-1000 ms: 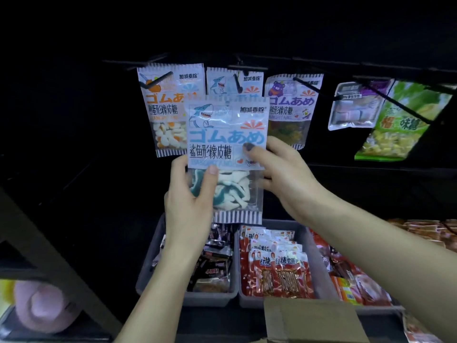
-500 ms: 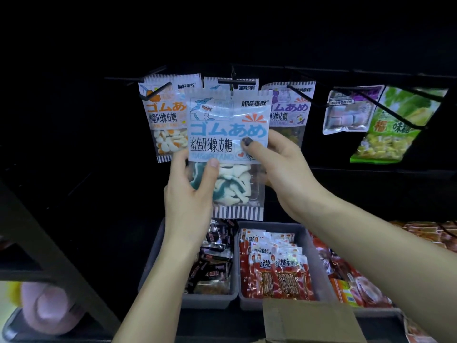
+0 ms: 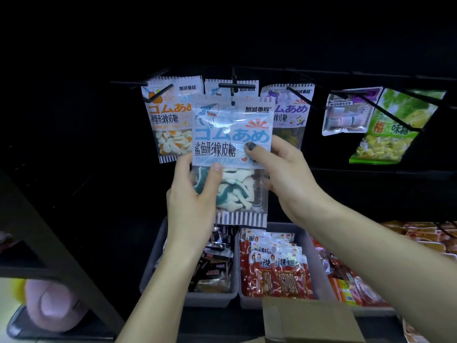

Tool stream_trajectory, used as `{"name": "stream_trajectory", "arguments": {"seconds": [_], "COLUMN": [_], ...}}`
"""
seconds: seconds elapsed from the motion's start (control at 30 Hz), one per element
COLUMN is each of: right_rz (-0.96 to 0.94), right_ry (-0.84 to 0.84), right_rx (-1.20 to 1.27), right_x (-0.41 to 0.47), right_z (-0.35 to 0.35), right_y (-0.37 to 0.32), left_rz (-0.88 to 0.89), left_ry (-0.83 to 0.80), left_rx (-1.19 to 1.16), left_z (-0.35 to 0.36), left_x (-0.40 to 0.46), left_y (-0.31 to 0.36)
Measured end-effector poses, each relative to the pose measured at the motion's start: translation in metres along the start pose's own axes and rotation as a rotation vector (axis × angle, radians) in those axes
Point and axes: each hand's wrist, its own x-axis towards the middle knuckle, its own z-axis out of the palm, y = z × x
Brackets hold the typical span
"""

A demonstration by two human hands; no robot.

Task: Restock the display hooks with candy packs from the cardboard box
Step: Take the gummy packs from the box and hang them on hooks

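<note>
Both hands hold the shark gummy pack (image 3: 231, 154) upright at the centre display hook (image 3: 236, 86), left hand (image 3: 191, 196) pinching its lower left, right hand (image 3: 286, 174) pinching its right edge, cardboard box (image 3: 309, 320) near.

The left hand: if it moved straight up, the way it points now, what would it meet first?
Probably the egg candy pack hanging on its hook, directly above the left hand. Depth is unclear, so the hand may pass in front of it.
</note>
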Motion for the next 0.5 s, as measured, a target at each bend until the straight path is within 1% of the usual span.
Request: {"name": "stream_trajectory", "arguments": {"seconds": [0.27,0.5], "right_rz": [-0.004,0.053], "right_ry": [0.006,0.008], "right_rx": [0.005,-0.054], "right_x": [0.003,0.021], "right_z": [0.000,-0.004], "right_y": [-0.001,0.003], "left_rz": [0.009,-0.033], "left_ry": [0.008,-0.031], "left_rx": [0.026,0.113], "left_z": [-0.001,0.006], "left_x": [0.002,0.020], "left_y": [0.002,-0.012]}}
